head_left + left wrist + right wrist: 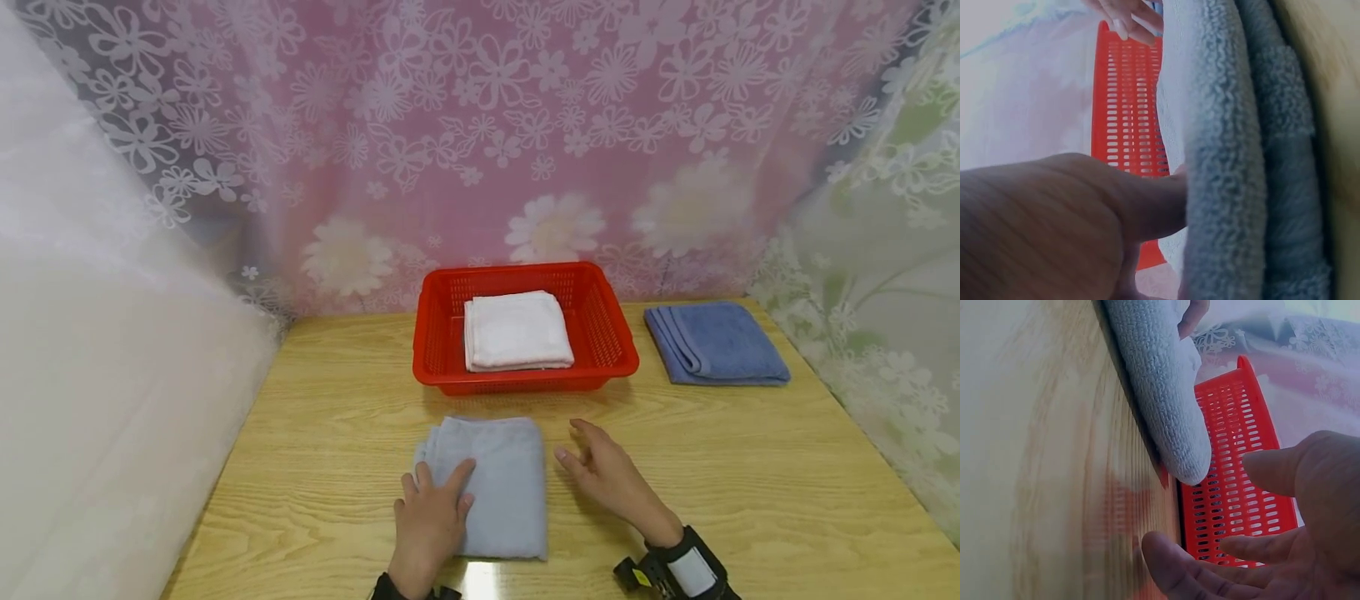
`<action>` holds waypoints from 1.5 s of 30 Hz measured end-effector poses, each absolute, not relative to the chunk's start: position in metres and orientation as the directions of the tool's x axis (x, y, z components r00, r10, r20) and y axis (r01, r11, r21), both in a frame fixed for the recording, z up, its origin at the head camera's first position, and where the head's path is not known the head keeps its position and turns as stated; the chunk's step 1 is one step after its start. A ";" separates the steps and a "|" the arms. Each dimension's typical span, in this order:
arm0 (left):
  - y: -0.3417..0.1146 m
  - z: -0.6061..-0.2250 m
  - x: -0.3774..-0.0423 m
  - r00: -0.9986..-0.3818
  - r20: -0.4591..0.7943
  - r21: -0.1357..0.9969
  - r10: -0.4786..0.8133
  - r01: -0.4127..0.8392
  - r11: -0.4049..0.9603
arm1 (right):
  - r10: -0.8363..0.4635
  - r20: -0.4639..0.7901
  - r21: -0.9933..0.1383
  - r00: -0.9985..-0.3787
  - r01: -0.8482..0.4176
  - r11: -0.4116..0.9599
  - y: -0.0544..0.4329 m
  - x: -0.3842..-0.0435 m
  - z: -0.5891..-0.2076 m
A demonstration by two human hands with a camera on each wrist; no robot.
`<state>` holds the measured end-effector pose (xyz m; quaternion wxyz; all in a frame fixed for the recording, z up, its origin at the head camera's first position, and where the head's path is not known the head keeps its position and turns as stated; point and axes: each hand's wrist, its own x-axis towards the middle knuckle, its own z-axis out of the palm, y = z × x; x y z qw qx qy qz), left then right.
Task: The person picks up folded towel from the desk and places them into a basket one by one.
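A folded grey-blue towel [504, 492] lies flat on the table in front of the basket. My left hand [431, 518] rests on its left part, fingers spread over the cloth. In the left wrist view the thumb [1147, 203] touches the towel's top, and the folded layers show at its edge. My right hand [609, 477] hovers just right of the towel, apart from it, fingers loosely bent with nothing between them. The right wrist view shows those fingers [1241, 550] spread beside the towel's rounded fold [1169, 406].
A red plastic basket [525, 385] stands behind the towel, with a folded white towel [519, 332] inside. To its right a folded blue towel [720, 343] lies near the wooden table's [330, 417] back right corner. Floral curtains [480, 150] hang behind.
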<state>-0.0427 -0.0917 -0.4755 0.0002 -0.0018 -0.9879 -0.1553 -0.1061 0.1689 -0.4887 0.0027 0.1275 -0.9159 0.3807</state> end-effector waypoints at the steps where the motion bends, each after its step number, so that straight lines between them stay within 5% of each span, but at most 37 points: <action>1: -0.091 -0.475 -0.043 -1.000 0.004 0.314 0.002 0.003 0.950 | -0.233 0.101 -0.700 -0.967 -0.236 0.674 0.169 -0.106 -0.488; 20: -0.084 -0.474 -0.052 -0.990 -0.081 0.525 -0.118 -0.143 0.839 | -0.270 -0.030 -0.833 -0.962 -0.125 0.538 0.169 -0.106 -0.491; 35: -0.083 -0.472 -0.054 -0.981 -0.100 0.557 -0.165 -0.192 0.808 | -0.313 -0.154 -0.936 -0.937 0.036 0.351 0.170 -0.109 -0.494; 45: -0.082 -0.474 -0.053 -0.991 -0.050 0.578 -0.122 -0.129 0.806 | -0.335 -0.134 -0.956 -0.933 0.032 0.293 0.170 -0.107 -0.494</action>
